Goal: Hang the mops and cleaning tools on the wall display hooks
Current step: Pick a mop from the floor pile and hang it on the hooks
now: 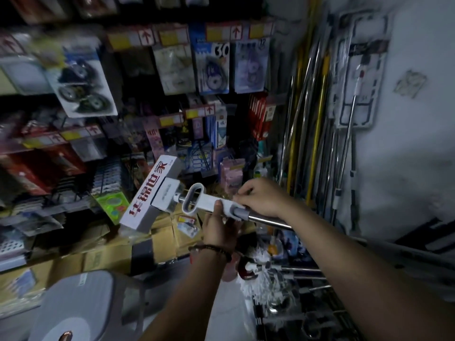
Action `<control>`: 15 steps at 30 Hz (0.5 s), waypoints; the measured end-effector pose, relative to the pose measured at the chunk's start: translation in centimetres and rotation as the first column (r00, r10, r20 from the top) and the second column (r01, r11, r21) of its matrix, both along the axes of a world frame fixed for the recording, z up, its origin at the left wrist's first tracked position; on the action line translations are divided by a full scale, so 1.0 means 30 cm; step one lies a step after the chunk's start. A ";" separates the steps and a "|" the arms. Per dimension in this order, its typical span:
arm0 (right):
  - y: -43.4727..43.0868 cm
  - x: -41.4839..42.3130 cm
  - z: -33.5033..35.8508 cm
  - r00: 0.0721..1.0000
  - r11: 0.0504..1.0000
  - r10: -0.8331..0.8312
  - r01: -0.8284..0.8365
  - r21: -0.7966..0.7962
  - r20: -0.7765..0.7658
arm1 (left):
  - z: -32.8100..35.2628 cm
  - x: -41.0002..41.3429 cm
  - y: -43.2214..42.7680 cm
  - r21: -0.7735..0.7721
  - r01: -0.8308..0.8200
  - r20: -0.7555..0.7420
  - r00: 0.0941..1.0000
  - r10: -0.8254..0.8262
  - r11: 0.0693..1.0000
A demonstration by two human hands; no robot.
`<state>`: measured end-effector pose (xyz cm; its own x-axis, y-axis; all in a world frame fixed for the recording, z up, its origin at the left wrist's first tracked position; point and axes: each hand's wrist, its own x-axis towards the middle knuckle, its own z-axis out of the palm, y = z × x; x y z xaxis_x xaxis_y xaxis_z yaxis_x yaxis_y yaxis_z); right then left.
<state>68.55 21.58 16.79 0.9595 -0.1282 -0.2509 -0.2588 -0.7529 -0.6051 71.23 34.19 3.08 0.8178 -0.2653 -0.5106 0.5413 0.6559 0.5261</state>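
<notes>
The shop was dim. Shelves [172, 114] full of packets stood beside a white wall [406, 168]. Brown boxes [103, 254] sat low down.

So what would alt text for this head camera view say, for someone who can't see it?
Two bare hands, left hand and right hand, hold a mop by its white lever and steel handle in a dim shop. Packaged goods hang on hooks ahead, and poles lean against a white wall to the right.

The mop [157, 193] shaft vanishes behind the right hand [261, 199] and forearm; left hand [221, 225] fingers hide under its white collar; hanging packets [81, 80] at left are motion-blurred, labels unreadable
</notes>
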 end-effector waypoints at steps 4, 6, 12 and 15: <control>0.040 0.093 0.017 0.996 0.997 0.052 -0.049 0.053 -0.070 | 0.112 -0.065 -0.018 -0.012 -0.050 0.059 0.997 0.050 0.999; 0.067 0.121 0.037 0.994 0.991 0.078 -0.069 0.113 -0.076 | 0.193 -0.112 -0.026 -0.014 -0.057 0.098 0.994 0.058 0.998; 0.104 0.194 0.136 0.992 0.990 0.110 -0.103 0.092 -0.065 | 0.387 -0.200 -0.053 -0.022 -0.076 0.140 0.987 0.079 0.997; 0.119 0.221 0.199 0.988 0.988 0.139 -0.133 0.075 -0.074 | 0.460 -0.222 -0.046 0.009 -0.095 0.203 0.975 0.091 0.995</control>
